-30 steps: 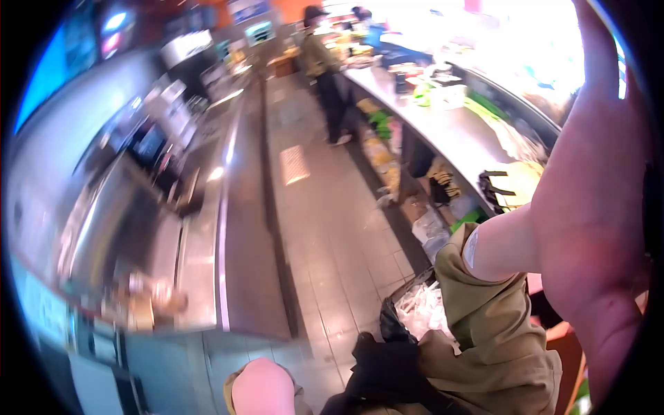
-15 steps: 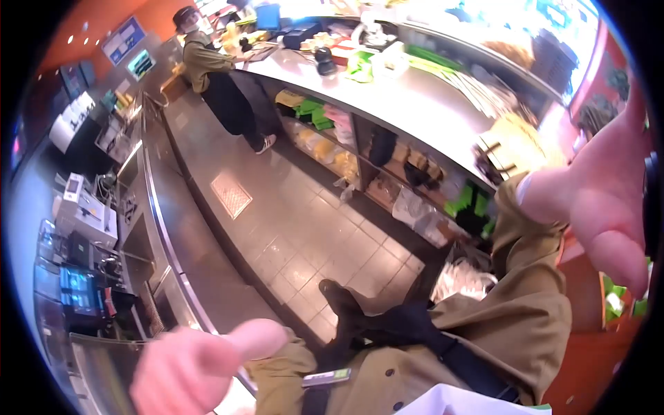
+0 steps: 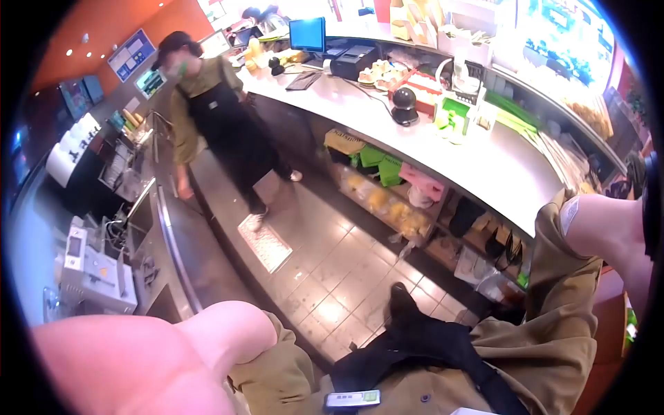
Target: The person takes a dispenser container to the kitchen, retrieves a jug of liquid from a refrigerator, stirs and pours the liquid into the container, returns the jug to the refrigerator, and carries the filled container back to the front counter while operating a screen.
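Large and close to the camera, my left hand (image 3: 131,360) fills the lower left corner; its fingers run out of view, so what it holds, if anything, is hidden. My right hand (image 3: 622,225) is raised at the right edge, cut off by the dark rim, with its fingers hidden too. Both arms are in olive sleeves (image 3: 564,277). Below them are an olive shirt with a name tag (image 3: 353,399) and a black apron (image 3: 408,349).
A co-worker in a black apron (image 3: 225,131) stands in the aisle on the left. The white counter (image 3: 429,152) bears a monitor (image 3: 307,34) and a black device (image 3: 404,107), with stocked shelves (image 3: 380,197) beneath. A steel counter (image 3: 187,259) runs along the left.
The view has swung across the counter. My left hand has risen and come closer; my right hand has moved toward the right edge. The co-worker has turned from the counter and stepped nearer.
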